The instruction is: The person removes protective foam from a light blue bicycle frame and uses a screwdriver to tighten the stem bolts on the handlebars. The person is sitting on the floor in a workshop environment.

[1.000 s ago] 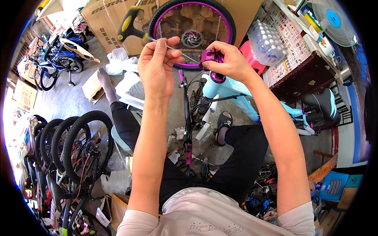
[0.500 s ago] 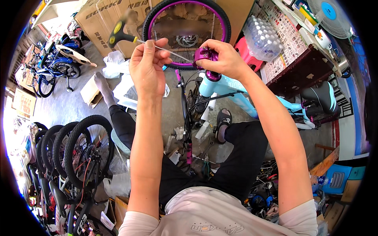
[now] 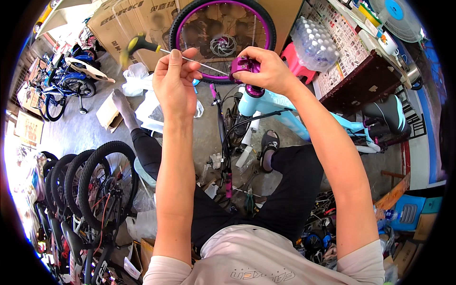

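Between the thumb and fingers of my left hand is the thin shaft of a T-handle hex key with a black and yellow handle. Its tip reaches the front of a purple bicycle stem. My right hand is closed around that stem, thumb on the near side and fingers over the top. Below the stem is the light blue bike frame. A dark handlebar with purple ends hangs beside the fork, cables attached.
A wheel with a purple rim leans against large cardboard boxes ahead. Several black-tyred wheels stand at left. Wrapped bottles sit on a red stool at right. Tools and parts lie between my legs.
The hex key's handle has turned about its shaft, its grip swinging lower and blurring at the end. Both hands and the stem have shifted slightly left in view.
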Demonstrator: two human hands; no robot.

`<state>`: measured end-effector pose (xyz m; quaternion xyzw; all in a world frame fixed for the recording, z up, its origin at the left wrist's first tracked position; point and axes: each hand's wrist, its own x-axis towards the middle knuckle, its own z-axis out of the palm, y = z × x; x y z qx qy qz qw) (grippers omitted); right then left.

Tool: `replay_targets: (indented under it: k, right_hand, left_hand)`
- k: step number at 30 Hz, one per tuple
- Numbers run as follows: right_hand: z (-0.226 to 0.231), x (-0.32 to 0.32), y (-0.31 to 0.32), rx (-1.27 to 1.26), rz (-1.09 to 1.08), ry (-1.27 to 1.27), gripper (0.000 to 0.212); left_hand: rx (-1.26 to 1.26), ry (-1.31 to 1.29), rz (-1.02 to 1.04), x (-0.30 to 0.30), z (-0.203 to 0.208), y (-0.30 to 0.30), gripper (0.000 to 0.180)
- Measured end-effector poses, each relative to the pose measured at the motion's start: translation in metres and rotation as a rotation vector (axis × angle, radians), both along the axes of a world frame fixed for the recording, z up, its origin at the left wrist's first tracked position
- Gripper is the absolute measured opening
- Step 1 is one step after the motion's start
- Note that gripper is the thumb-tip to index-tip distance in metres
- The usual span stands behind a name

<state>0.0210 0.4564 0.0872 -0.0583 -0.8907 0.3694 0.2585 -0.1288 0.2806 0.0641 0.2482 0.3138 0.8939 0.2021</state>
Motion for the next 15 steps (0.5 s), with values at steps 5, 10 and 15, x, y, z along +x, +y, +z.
replay_targets:
  k: [5,10,15]
  right_hand:
    - [0.002,0.003,0.0,-0.013,-0.01,-0.045,0.037]
    - [0.003,0.001,-0.001,-0.008,-0.007,-0.027,0.037]
    - [0.0,0.002,-0.002,-0.057,0.01,-0.054,0.038]
  left_hand:
    - [0.1,-0.014,-0.035,0.013,0.01,0.0,0.021]
    - [0.057,-0.012,-0.024,0.001,0.001,0.001,0.021]
    - [0.018,-0.023,-0.017,0.0,-0.003,-0.002,0.022]
